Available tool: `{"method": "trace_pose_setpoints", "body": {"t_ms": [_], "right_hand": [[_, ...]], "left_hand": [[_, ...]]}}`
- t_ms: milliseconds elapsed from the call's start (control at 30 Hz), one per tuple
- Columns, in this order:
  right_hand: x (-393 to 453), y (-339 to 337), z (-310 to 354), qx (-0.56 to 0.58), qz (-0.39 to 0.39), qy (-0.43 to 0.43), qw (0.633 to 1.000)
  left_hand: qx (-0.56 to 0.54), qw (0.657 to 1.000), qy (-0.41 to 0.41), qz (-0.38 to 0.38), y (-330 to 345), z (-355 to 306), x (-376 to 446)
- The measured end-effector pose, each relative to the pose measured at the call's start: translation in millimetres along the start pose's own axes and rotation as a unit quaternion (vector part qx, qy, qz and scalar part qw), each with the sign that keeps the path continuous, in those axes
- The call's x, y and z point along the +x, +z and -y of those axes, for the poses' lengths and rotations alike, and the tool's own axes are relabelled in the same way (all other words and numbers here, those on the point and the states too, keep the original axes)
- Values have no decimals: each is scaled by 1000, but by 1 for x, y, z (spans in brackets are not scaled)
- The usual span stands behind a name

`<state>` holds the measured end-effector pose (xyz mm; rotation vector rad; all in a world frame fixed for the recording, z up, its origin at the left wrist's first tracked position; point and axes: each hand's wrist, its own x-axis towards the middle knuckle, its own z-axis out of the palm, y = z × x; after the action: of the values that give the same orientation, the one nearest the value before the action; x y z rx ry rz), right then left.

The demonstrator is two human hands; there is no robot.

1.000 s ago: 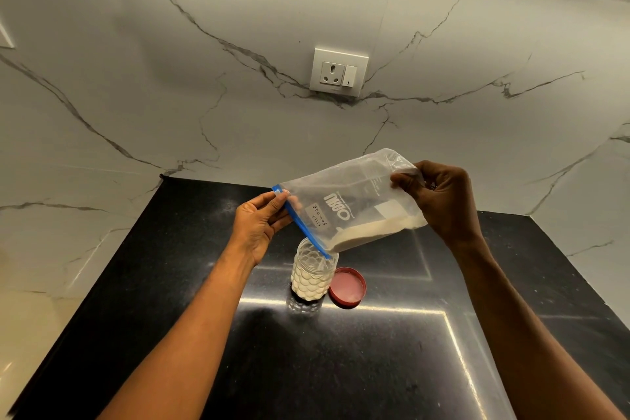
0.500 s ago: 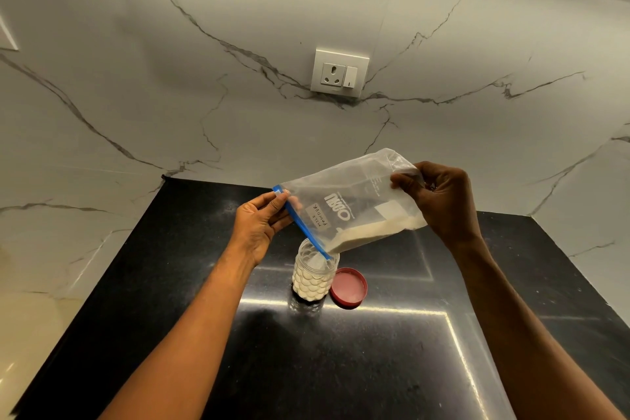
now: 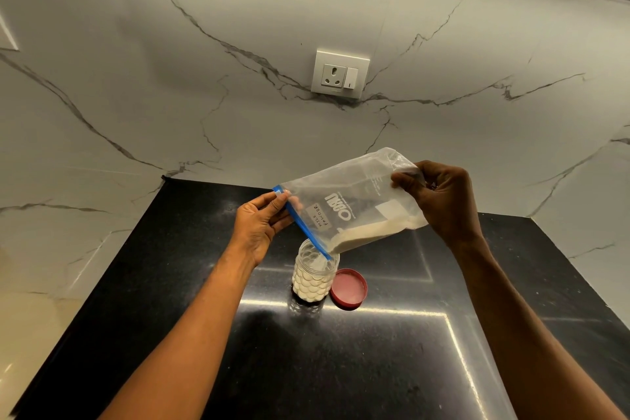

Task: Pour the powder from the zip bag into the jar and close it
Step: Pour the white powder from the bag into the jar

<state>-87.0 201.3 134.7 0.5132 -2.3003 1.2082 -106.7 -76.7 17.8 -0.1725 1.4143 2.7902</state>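
Black worktop (image 3: 392, 368) under a marble wall carries an open jar (image 3: 315, 274), its mouth partly hidden by the tilted zip bag (image 3: 351, 208). Left hand (image 3: 262, 225) pinches the blue zip edge; right hand (image 3: 443, 201) grips the bag's bottom corner. Red lid (image 3: 348, 288) lies just beside the jar.

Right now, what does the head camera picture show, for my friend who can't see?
Two hands tip a clear zip bag of white powder into an open jar on a black counter. A red lid lies right of the jar.
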Motion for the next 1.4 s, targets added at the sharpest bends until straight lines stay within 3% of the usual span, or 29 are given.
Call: {"method": "trace_pose_setpoints", "body": {"t_ms": [1400], "right_hand": [[5, 4, 3, 8, 5, -2, 1000]], "left_hand": [[0, 1000, -1, 6, -3, -1, 4]]}}
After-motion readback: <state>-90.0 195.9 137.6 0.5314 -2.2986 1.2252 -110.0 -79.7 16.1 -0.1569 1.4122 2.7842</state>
